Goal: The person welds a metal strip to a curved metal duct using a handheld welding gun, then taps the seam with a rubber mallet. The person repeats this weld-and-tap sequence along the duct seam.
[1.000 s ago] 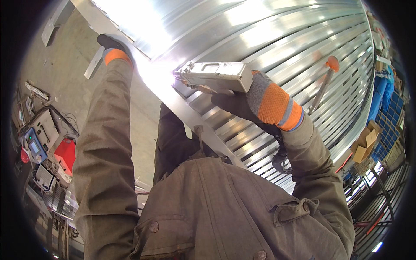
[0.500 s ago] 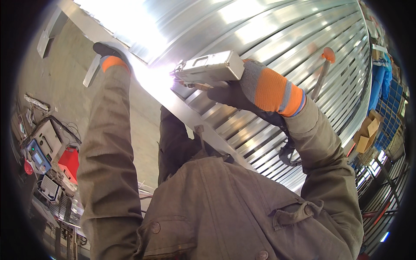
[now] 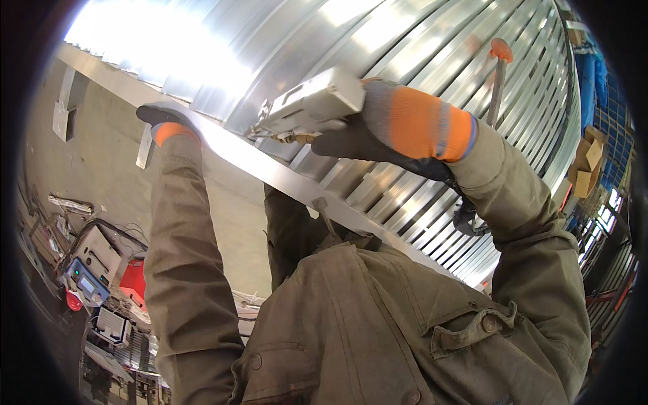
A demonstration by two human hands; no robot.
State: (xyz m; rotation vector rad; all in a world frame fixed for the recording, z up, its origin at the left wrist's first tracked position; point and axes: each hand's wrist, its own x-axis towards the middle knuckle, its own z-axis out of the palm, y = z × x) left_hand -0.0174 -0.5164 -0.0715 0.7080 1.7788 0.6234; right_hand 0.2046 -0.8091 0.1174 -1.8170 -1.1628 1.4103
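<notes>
My right hand [image 3: 378,128], in a dark-palmed glove with orange and grey knit, is closed around a boxy silver handheld welding gun [image 3: 314,101]. The gun's narrow tip [image 3: 253,131] points left, close to the rim of the metal frame, and no arc glows at it. Along that pale frame edge [image 3: 290,169] my left hand [image 3: 169,116], in a matching glove, lies with the dark thumb side stretched out to the left. Its other fingers are partly lost in glare. Shiny ribbed metal slats [image 3: 378,47] fill the area beyond the frame.
A hammer with an orange head [image 3: 501,49] lies on the slats at right. A dark cable [image 3: 466,216] hangs below my right wrist. At lower left are a blue control box [image 3: 88,280] and a red case [image 3: 133,282]. A cardboard box [image 3: 588,162] stands far right.
The bright arc at the gun's tip has gone out. My right hand has shifted slightly left with the gun, which is blurred. My left hand stays on the frame while the whole view has turned a little.
</notes>
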